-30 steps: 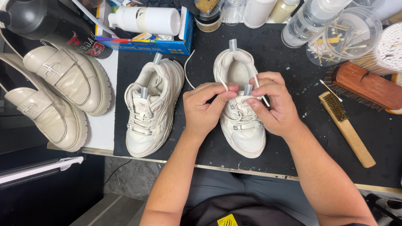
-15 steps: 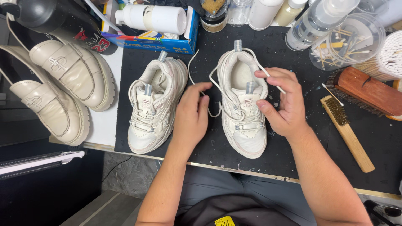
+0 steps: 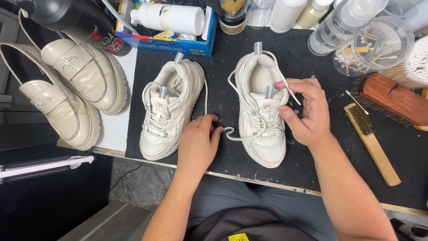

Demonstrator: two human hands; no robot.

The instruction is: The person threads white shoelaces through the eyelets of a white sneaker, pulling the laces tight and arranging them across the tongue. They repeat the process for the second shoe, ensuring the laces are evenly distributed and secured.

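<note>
Pinching the lace (image 3: 285, 87) beside the sneaker (image 3: 261, 107) tongue to keep it taut, the right hand (image 3: 305, 111) grips one end while the left hand (image 3: 198, 143), fingers curled, pulls the other end out left of that sneaker, on the black mat (image 3: 223, 71).

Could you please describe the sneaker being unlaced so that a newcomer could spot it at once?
On the black mat lie two cream sneakers. It is the right-hand sneaker, between the left hand and right hand. Unlike the laced sneaker beside it, its lace trails loose onto the mat.
</note>
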